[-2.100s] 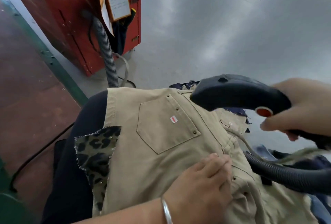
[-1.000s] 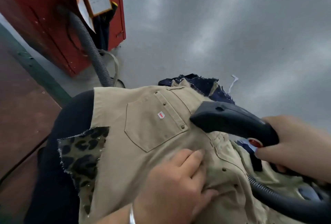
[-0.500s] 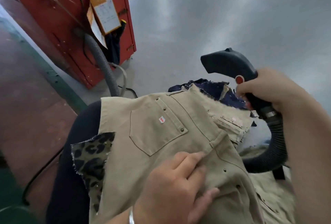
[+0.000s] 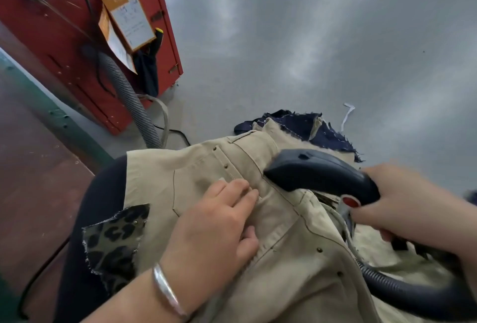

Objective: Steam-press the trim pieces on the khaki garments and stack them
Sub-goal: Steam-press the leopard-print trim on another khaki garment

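Left hand (image 4: 216,229) flat on khaki garment (image 4: 284,258)

Glossy grey floor (image 4: 322,39); red cabinet (image 4: 51,13); possibly reddish tabletop (image 4: 31,193) left.

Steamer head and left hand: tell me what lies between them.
Head view: only a bare strip of khaki garment separates steamer head from left hand.

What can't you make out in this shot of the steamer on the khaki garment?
Head view only:
- Steamer nozzle face: turned down, so steam and contact with the khaki garment can't be confirmed.
- Pocket label: covered by the left hand.
- Steamer handle and hose join: hidden by the right hand.
- Paper tag on the red cabinet: print too small.
- Garment's lower part: cut off by the bottom edge.
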Demonstrator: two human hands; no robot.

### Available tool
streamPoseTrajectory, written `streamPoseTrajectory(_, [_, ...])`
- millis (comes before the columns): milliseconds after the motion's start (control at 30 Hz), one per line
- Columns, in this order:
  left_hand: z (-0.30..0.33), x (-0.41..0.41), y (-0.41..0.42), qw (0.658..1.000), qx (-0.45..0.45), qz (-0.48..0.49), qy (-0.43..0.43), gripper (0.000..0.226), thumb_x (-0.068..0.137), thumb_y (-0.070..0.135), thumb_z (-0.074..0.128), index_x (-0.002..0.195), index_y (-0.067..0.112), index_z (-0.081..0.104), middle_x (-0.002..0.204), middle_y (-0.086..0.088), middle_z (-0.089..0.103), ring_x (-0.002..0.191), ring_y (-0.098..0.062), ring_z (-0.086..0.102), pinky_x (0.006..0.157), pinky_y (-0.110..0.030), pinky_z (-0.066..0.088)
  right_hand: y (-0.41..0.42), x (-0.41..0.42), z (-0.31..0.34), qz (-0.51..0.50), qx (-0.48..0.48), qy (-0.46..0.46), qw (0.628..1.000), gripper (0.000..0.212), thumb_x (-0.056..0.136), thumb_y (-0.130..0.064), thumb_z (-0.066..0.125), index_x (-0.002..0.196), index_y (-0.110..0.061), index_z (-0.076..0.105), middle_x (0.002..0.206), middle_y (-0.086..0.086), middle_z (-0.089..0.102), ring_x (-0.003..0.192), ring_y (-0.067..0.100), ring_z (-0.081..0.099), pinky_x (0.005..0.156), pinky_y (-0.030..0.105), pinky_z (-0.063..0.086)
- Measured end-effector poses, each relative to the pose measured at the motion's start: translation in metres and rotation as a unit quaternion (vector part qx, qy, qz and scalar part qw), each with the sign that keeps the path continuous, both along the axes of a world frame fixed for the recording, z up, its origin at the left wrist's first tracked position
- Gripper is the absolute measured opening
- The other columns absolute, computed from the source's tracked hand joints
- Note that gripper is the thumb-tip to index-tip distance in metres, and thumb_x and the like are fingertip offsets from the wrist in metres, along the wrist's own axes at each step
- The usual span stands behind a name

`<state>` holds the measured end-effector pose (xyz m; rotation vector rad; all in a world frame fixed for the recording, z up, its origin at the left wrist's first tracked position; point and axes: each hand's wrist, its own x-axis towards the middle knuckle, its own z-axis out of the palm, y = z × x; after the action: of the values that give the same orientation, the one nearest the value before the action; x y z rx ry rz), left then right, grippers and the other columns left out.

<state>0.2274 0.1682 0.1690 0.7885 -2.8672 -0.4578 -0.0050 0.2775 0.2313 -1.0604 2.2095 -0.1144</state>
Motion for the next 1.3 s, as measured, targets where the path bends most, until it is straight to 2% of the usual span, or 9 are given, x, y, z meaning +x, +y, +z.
streamPoseTrajectory(300, [0.008, -0.005, 0.001, 0.999, 0.03, -0.007, -0.015, 0.048, 0.063, 0.028, 0.071, 0.11, 0.015, 0.069, 0.116, 0.004, 0.062, 0.102, -0.016, 0.058, 0.083, -0.026, 0.053, -0.135, 0.006, -0.007, 0.005, -0.017, 0.015, 1.0, 0.004, 0.075, 0.003, 0.063, 0.078, 0.004, 0.061, 0.053, 0.014, 0.06, 0.036, 0.024, 0.054, 0.038, 0.029, 0.048])
streamPoseTrajectory(400, [0.012, 0.002, -0.007, 0.998, 0.066, 0.016, -0.002, 0.046, 0.081, 0.044, 0.054, 0.126, 0.032, 0.057, 0.128, 0.019, 0.049, 0.117, -0.004, 0.044, 0.095, -0.022, 0.042, -0.148, 0.005, -0.008, 0.004, -0.039, 0.023, 0.999, 0.012, 0.074, 0.006, 0.061, 0.065, 0.002, 0.057, 0.047, 0.013, 0.056, 0.03, 0.021, 0.05, 0.039, 0.027, 0.047])
streamPoseTrajectory(500, [0.019, 0.015, -0.05, 0.996, 0.002, 0.082, 0.025, 0.05, 0.082, 0.059, 0.044, 0.121, 0.033, 0.059, 0.12, 0.01, 0.058, 0.111, -0.013, 0.052, 0.092, -0.031, 0.043, -0.13, -0.003, 0.007, -0.052, -0.069, 0.005, 0.996, 0.004, 0.072, 0.006, 0.063, 0.071, 0.004, 0.06, 0.049, 0.015, 0.06, 0.035, 0.024, 0.054, 0.044, 0.037, 0.055])
streamPoseTrajectory(567, [0.022, 0.02, -0.094, 0.978, -0.088, 0.159, -0.105, 0.069, 0.077, 0.072, 0.046, 0.13, 0.028, 0.05, 0.124, 0.002, 0.057, 0.115, -0.021, 0.049, 0.092, -0.039, 0.045, -0.111, -0.006, 0.017, -0.071, -0.094, -0.007, 0.993, 0.005, 0.072, 0.006, 0.065, 0.073, 0.003, 0.061, 0.043, 0.01, 0.059, 0.031, 0.021, 0.053, 0.037, 0.029, 0.049])
streamPoseTrajectory(667, [0.019, 0.013, -0.123, 0.937, -0.014, 0.197, -0.289, 0.065, 0.07, 0.072, 0.06, 0.114, 0.024, 0.056, 0.115, -0.004, 0.059, 0.11, -0.027, 0.052, 0.089, -0.038, 0.046, -0.083, 0.0, 0.027, -0.074, -0.125, -0.004, 0.989, 0.009, 0.073, 0.003, 0.066, 0.07, 0.0, 0.058, 0.04, 0.007, 0.056, 0.032, 0.019, 0.053, 0.041, 0.03, 0.051])
streamPoseTrajectory(800, [0.018, 0.015, -0.124, 0.978, 0.036, 0.184, -0.093, 0.017, 0.083, 0.036, 0.062, 0.078, 0.023, 0.053, 0.084, -0.004, 0.059, 0.083, -0.028, 0.056, 0.071, -0.036, 0.045, -0.061, 0.013, 0.038, -0.062, -0.139, -0.011, 0.988, 0.009, 0.075, 0.0, 0.07, 0.075, -0.003, 0.061, 0.045, 0.008, 0.059, 0.035, 0.017, 0.056, 0.041, 0.029, 0.05])
streamPoseTrajectory(900, [0.031, 0.062, -0.128, 0.939, 0.082, 0.314, 0.116, 0.023, 0.082, 0.028, 0.069, 0.076, 0.024, 0.047, 0.071, 0.004, 0.051, 0.071, -0.021, 0.048, 0.058, -0.033, 0.032, -0.053, 0.021, 0.045, -0.052, -0.149, -0.006, 0.988, 0.011, 0.076, -0.002, 0.071, 0.076, -0.005, 0.06, 0.045, 0.008, 0.059, 0.034, 0.017, 0.056, 0.042, 0.031, 0.048])
streamPoseTrajectory(1200, [0.0, 0.178, -0.075, 0.854, 0.006, 0.49, 0.176, 0.024, 0.086, 0.04, 0.058, 0.078, 0.028, 0.038, 0.07, 0.003, 0.049, 0.063, -0.023, 0.045, 0.053, -0.034, 0.033, -0.058, 0.042, 0.046, 0.001, -0.165, 0.009, 0.986, 0.011, 0.074, -0.006, 0.07, 0.071, -0.007, 0.059, 0.041, 0.007, 0.059, 0.033, 0.018, 0.056, 0.046, 0.036, 0.05])
streamPoseTrajectory(1300, [-0.001, 0.188, -0.072, 0.836, 0.016, 0.534, 0.122, 0.024, 0.09, 0.035, 0.058, 0.08, 0.023, 0.039, 0.074, -0.008, 0.052, 0.065, -0.03, 0.047, 0.056, -0.037, 0.037, -0.055, 0.05, 0.041, 0.035, -0.158, 0.015, 0.987, 0.011, 0.071, -0.013, 0.071, 0.075, -0.012, 0.061, 0.044, 0.007, 0.062, 0.035, 0.017, 0.06, 0.044, 0.032, 0.049])
